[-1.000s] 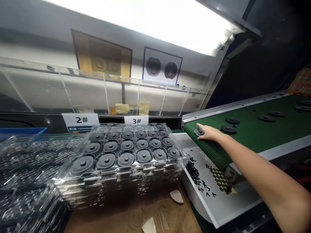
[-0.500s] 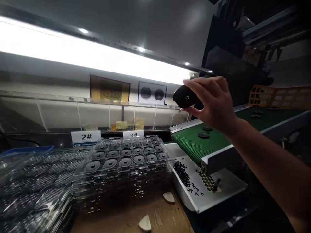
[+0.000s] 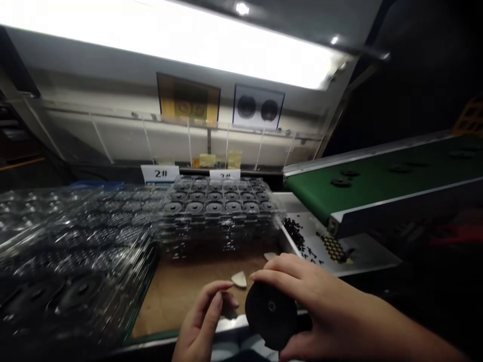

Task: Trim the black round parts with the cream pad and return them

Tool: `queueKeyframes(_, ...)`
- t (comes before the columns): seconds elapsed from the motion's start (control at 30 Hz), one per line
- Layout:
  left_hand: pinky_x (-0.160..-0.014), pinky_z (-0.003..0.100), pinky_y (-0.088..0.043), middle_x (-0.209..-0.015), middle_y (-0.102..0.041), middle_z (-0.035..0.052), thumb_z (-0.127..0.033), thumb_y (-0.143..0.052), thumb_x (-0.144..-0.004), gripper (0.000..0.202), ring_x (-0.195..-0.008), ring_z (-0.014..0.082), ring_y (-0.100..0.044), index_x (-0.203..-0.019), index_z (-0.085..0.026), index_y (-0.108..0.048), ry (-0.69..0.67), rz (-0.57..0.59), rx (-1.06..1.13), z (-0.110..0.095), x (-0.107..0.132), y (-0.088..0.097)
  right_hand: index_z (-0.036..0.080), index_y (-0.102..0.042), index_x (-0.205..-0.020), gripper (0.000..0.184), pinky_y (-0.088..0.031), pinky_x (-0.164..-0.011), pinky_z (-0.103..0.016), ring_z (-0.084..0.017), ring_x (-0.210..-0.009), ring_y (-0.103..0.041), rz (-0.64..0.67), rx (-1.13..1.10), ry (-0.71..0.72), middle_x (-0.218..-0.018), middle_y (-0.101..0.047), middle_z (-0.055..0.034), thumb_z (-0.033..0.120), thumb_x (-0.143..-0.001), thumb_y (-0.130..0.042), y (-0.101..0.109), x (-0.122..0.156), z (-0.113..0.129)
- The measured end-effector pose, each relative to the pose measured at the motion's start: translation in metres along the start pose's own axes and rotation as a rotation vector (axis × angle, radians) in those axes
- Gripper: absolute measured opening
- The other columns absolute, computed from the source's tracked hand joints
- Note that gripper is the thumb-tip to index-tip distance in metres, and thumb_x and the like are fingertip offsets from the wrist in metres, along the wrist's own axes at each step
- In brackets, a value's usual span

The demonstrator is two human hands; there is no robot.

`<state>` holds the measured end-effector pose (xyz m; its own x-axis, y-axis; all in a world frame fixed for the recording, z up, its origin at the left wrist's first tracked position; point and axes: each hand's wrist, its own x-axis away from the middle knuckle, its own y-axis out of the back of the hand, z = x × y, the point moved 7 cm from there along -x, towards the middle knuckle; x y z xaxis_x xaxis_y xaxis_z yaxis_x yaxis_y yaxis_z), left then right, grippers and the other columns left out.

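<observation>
My right hand (image 3: pixel 320 306) grips a round black disc-shaped part (image 3: pixel 271 314) by its edge, thumb below and fingers above. A small light ring marks the disc's middle. To the left of it, my left hand (image 3: pixel 206 322) is raised with loosely curled fingers and a gap to the thumb, holding nothing that shows. A white wedge-shaped pad (image 3: pixel 239 279) lies on the brown board (image 3: pixel 177 286) just beyond my left fingertips. Another pale pad (image 3: pixel 269 256) sits farther back, partly behind my right hand.
Stacked clear trays (image 3: pixel 215 206) hold rows of round dark parts. More clear trays (image 3: pixel 94 241) fill the left side. A green conveyor belt (image 3: pixel 370 186) with black parts (image 3: pixel 340 182) rises at the right, above a white tray (image 3: pixel 362 274) of small black pieces (image 3: pixel 294 231).
My right hand has brought the black disc down and left from beside the conveyor to low over the board's front. My left hand has come into view. The camera view has tilted down and shifted.
</observation>
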<state>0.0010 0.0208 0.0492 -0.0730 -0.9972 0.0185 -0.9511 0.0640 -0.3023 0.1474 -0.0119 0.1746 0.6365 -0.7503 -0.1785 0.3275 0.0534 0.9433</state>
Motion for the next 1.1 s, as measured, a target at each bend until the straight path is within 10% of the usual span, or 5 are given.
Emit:
queueKeyframes(0.2,-0.073,0.025,-0.048,-0.085,-0.069,0.0044,-0.053,-0.055,-0.078,0.037,-0.082,0.0193,-0.062,-0.091,-0.020,-0.066,0.081,0.097,-0.206,0.027,-0.009,0.000,0.016,-0.044,-0.127,0.076,-0.050,-0.089,-0.031,-0.023,-0.104,-0.056,-0.076,-0.289,-0.145,-0.114,-0.057,-0.0105,0.026,-0.061,-0.082,-0.081,-0.004,-0.038)
queueKeyframes(0.5,-0.042,0.024,-0.042,-0.041,-0.053,-0.0016,-0.043,-0.034,-0.090,0.049,-0.037,0.0124,-0.051,-0.060,-0.015,-0.061,0.251,0.178,-0.591,0.073,-0.064,0.014,0.023,-0.036,-0.129,0.074,-0.049,-0.088,-0.042,-0.027,-0.105,-0.054,-0.057,-0.385,-0.268,-0.117,-0.055,-0.0107,0.017,-0.067,-0.075,-0.146,-0.015,-0.079)
queueKeyframes(0.7,-0.089,0.040,-0.052,-0.116,-0.068,0.0097,-0.025,-0.057,-0.080,0.036,-0.100,0.0236,-0.066,-0.116,-0.024,-0.062,0.109,0.126,-0.713,0.102,-0.088,0.056,0.020,-0.045,-0.125,0.061,-0.041,-0.098,-0.044,-0.028,-0.116,-0.049,0.062,-0.728,-0.539,-0.123,-0.053,-0.0122,0.034,-0.072,-0.071,-0.181,-0.021,-0.120)
queueKeyframes(0.87,-0.101,0.048,-0.043,-0.078,-0.077,0.0006,-0.022,-0.061,-0.080,0.015,-0.090,0.0220,-0.070,-0.090,-0.027,-0.071,-0.076,0.109,-0.748,0.098,-0.086,0.060,0.021,-0.048,-0.116,0.064,-0.043,-0.092,-0.041,-0.026,-0.105,-0.056,0.009,-1.138,-0.786,-0.112,-0.058,-0.0106,0.059,-0.069,-0.068,-0.217,-0.027,-0.143)
queueKeyframes(1.1,-0.109,0.053,-0.027,-0.118,-0.068,0.0039,0.000,-0.070,-0.068,0.065,-0.121,0.0271,-0.054,-0.117,-0.040,-0.058,-0.333,0.286,-0.714,0.090,-0.086,0.026,0.022,-0.043,-0.106,0.067,-0.047,-0.085,-0.035,-0.022,-0.097,-0.060,0.020,-1.621,-0.775,-0.103,-0.060,-0.0088,0.072,-0.066,-0.060,-0.235,-0.056,-0.129)
